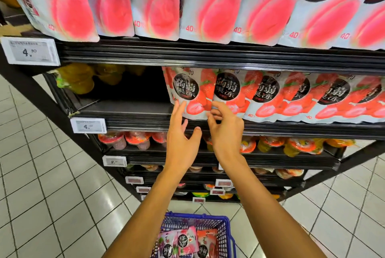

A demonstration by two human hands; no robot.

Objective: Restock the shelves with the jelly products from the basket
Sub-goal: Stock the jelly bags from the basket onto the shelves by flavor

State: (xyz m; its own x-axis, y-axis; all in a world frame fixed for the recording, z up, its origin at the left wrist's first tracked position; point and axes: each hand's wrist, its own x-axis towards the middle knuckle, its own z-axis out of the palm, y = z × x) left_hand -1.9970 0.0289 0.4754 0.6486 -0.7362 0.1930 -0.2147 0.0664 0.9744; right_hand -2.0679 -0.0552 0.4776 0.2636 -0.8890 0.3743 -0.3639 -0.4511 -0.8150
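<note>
**Squaring up the strawberry row**

Found end pouch (187, 93) upright, leftmost on middle shelf (129, 109). Noted left hand (181, 139) open, fingertips steadying its lower edge, and right hand (226, 130) pinching second pouch (227, 89) by its corner, likely to align fronts. Saw more pouches (185, 239) in basket (227, 228), near.

Strawberry pouches (227, 93): glossy plastic film, smooth. Shelf edge (208, 53): black, ribbed, matt, probably plastic. Basket (195, 221): blue plastic mesh. Floor tiles (41, 174): pale, glazed, slightly reflective.
</note>
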